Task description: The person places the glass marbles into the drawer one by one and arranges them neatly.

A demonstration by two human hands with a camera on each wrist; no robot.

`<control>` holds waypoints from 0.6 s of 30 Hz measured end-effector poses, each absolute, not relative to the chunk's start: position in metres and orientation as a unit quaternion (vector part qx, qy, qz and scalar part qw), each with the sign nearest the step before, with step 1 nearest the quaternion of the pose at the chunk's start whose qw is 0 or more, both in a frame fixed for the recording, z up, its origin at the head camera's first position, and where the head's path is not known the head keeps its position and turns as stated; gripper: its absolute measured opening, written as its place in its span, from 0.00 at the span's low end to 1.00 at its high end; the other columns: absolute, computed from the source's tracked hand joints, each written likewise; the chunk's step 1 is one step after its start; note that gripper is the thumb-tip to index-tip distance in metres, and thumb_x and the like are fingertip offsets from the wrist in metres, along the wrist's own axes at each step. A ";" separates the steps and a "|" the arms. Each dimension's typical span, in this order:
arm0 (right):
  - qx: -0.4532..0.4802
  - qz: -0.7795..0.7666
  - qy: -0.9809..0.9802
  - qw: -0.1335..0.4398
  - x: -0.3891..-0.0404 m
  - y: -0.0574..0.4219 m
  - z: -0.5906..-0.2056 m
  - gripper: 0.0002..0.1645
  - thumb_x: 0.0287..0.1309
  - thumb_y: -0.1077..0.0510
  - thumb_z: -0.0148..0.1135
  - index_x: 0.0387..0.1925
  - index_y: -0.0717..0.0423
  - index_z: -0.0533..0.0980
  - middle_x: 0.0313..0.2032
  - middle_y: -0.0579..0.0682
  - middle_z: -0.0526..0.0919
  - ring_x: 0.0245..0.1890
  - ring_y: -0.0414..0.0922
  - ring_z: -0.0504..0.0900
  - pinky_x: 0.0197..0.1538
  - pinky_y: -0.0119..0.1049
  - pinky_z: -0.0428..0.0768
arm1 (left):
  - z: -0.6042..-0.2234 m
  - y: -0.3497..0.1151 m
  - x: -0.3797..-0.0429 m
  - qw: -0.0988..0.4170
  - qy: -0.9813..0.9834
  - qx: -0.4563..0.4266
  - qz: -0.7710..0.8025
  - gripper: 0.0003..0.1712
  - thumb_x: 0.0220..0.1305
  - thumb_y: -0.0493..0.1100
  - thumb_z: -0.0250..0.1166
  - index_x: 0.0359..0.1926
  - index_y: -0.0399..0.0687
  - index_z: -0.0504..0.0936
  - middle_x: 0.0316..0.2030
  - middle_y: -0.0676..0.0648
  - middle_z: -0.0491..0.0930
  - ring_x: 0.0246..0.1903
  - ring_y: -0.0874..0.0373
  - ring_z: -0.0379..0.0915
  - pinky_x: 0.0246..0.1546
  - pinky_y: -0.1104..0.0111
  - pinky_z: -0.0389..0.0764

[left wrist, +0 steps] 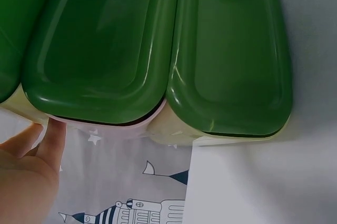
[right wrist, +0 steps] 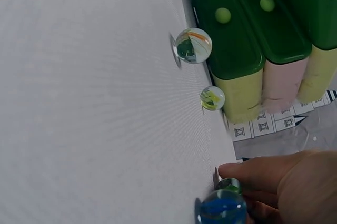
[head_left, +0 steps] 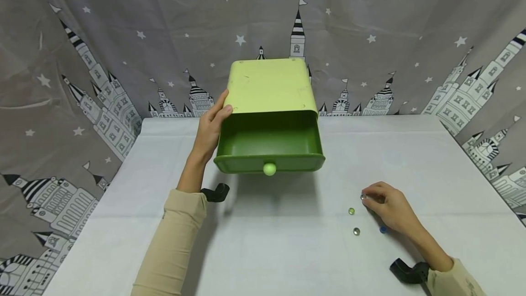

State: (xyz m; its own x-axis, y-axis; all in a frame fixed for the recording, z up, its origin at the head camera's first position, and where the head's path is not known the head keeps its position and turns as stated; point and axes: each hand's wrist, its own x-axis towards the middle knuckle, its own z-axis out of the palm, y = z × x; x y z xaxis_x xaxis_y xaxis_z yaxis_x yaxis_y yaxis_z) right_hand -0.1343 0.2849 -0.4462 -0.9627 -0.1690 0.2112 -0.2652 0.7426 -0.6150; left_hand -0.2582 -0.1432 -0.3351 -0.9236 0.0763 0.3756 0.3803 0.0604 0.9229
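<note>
Four marbles are in view, one held and three lying on the white table (head_left: 287, 250). The right hand (head_left: 390, 207) pinches one marble (head_left: 363, 197) between thumb and fingers, low over the tabletop; whether it touches the cloth is hard to tell. The three others lie near that hand: one blue marble (head_left: 383, 229), one yellow-green marble (head_left: 351, 211) and one clear marble (head_left: 356, 231), which shows orange and green swirls from the right wrist.

One drawer stack (head_left: 271, 83) stands farther back on the table, left of the marbles. It has three levels, two yellow casings and one pink, with three green drawers: the top drawer (head_left: 238, 164) is pulled out, while the middle drawer (left wrist: 105, 50) and bottom drawer (left wrist: 237, 61) are pushed in. The head view hides those lower two and shows one round knob (head_left: 269, 169); the right wrist view shows the other two.

The left hand (head_left: 208, 134) rests against the stack's left side, fingers extended and apart from the thumb; some fingertips are hidden. In the right wrist view, the blue marble partly covers the held one, and the bottom edge cuts it off.
</note>
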 end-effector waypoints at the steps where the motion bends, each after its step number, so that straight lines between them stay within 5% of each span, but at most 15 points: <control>1: 0.117 0.339 -0.931 0.072 -0.134 0.285 -0.447 0.11 0.55 0.66 0.71 0.41 0.63 0.84 0.41 0.51 0.82 0.41 0.50 0.81 0.41 0.37 0.79 | -0.335 -0.143 -0.258 0.114 -0.720 -0.159 -0.666 0.32 0.73 0.47 0.55 0.74 0.49 0.62 0.74 0.50 0.58 0.73 0.63 0.48 0.70 0.70 0.53; 18: 0.111 0.343 -0.929 0.084 -0.134 0.286 -0.448 0.07 0.57 0.64 0.70 0.38 0.60 0.85 0.41 0.50 0.84 0.41 0.51 0.82 0.41 0.36 0.79 | -0.336 -0.143 -0.259 0.116 -0.717 -0.163 -0.668 0.32 0.73 0.45 0.55 0.74 0.47 0.62 0.74 0.49 0.57 0.73 0.63 0.47 0.70 0.71 0.52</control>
